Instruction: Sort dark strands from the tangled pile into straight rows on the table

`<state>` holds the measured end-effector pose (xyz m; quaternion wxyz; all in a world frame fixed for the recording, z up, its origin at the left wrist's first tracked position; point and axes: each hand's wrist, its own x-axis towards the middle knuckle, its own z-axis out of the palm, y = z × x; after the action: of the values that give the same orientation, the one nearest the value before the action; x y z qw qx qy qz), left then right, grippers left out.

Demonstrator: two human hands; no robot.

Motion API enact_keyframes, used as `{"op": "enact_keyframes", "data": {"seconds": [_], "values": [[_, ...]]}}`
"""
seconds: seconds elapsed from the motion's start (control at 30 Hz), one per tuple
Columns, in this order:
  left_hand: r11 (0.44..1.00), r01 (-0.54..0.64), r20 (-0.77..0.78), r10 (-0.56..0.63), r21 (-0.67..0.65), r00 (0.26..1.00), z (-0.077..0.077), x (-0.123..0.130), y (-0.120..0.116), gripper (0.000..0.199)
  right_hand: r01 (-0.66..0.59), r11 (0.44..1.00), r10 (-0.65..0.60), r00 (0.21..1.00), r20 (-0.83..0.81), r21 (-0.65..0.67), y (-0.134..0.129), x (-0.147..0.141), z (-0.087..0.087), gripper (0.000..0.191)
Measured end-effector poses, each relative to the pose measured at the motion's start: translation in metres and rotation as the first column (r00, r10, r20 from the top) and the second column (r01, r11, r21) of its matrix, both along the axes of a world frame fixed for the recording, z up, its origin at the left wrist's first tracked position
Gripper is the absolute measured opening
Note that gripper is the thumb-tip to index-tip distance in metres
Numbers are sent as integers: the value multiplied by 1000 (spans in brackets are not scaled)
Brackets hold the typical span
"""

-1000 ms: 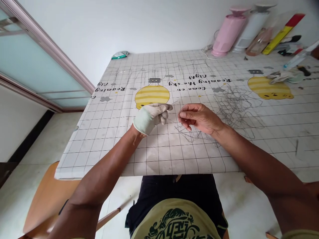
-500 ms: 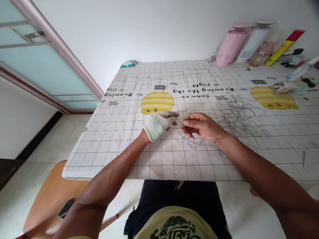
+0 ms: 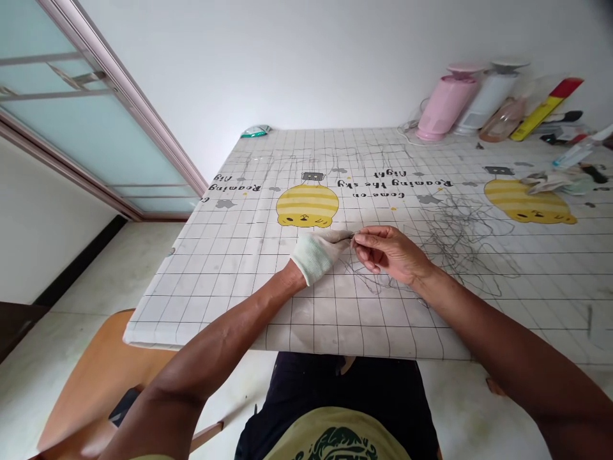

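My left hand (image 3: 322, 253) wears a pale, light-green and grey work glove. Its fingers are pinched together on a thin grey wire, pointing right over the table. My bare right hand (image 3: 389, 253) meets it fingertip to fingertip, thumb and forefinger closed on the thin wire, its other fingers curled beneath. The wire is so fine that little of it shows between the fingers. Beside and behind my right hand lies a loose tangle of thin grey wire (image 3: 462, 239), with some strands running under that hand and forearm.
A checked tablecloth (image 3: 215, 313) with printed bears covers the table. Along the back right stand a pink cylinder (image 3: 445, 105), a white one (image 3: 486, 102), and a yellow-red box (image 3: 546, 110). Another glove (image 3: 550, 182) lies at right. A wooden chair (image 3: 81, 377) is at lower left.
My left hand has moved right, closing the gap, so its fingertips now meet those of my right hand. The right hand stays pinched in nearly the same place. The view has shifted slightly.
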<state>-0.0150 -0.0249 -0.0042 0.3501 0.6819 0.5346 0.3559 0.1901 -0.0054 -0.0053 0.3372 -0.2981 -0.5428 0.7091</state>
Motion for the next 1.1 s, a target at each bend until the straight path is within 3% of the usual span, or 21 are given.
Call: {"op": "enact_keyframes", "data": {"seconds": [0.13, 0.2, 0.27, 0.37, 0.43, 0.5, 0.57, 0.63, 0.7, 0.8, 0.87, 0.93, 1.0, 1.1], "values": [[972, -198, -81, 209, 126, 975, 12, -1, 1, 25, 109, 982, -119, 991, 58, 153, -6, 0, 7, 28], [957, -263, -46, 270, 125, 962, 19, -3, -2, 25, 171, 931, -223, 966, 130, 321, -11, -1, 12, 28], [968, -248, 5, 248, 32, 969, 24, -3, -5, 29, 181, 812, -344, 916, 204, 556, -15, -5, 13, 28], [988, -136, 72, 141, -70, 987, 27, -1, -10, 31, 63, 478, -529, 817, 230, 876, -17, -12, 8, 33], [995, -65, 120, 73, -70, 990, 26, 0, -11, 29, -54, 275, -605, 767, 217, 960, -16, -18, 2, 34], [997, -30, 174, 42, -70, 984, 24, 0, -9, 28, -139, 186, -633, 740, 227, 973, -16, -22, -3, 31], [995, -40, 196, 57, -87, 979, 22, -2, -5, 27, -161, 170, -624, 746, 233, 972, -17, -24, -3, 28], [988, -86, 207, 111, -128, 972, 21, -5, -1, 28, -116, 190, -594, 777, 208, 975, -21, -23, 2, 26], [975, -143, 249, 183, -170, 951, 22, -8, 1, 30, 4, 250, -584, 798, 148, 968, -26, -19, 10, 27], [961, -199, 363, 258, -193, 895, 25, -12, 3, 27, 285, 407, -642, 765, 50, 868, -28, -9, 21, 33], [956, -221, 412, 285, -195, 866, 27, -15, 4, 24, 418, 563, -630, 775, 43, 713, -23, -4, 23, 33], [950, -239, 423, 304, -199, 854, 28, -17, 5, 24, 403, 764, -495, 867, 57, 504, -15, -2, 21, 33], [948, -247, 418, 310, -199, 854, 29, -18, 5, 24, 260, 917, -279, 960, 21, 303, -9, -3, 16, 37], [956, -220, 409, 282, -194, 868, 32, -18, 4, 24, 94, 985, -81, 992, -92, 145, -6, -9, 11, 38]]}}
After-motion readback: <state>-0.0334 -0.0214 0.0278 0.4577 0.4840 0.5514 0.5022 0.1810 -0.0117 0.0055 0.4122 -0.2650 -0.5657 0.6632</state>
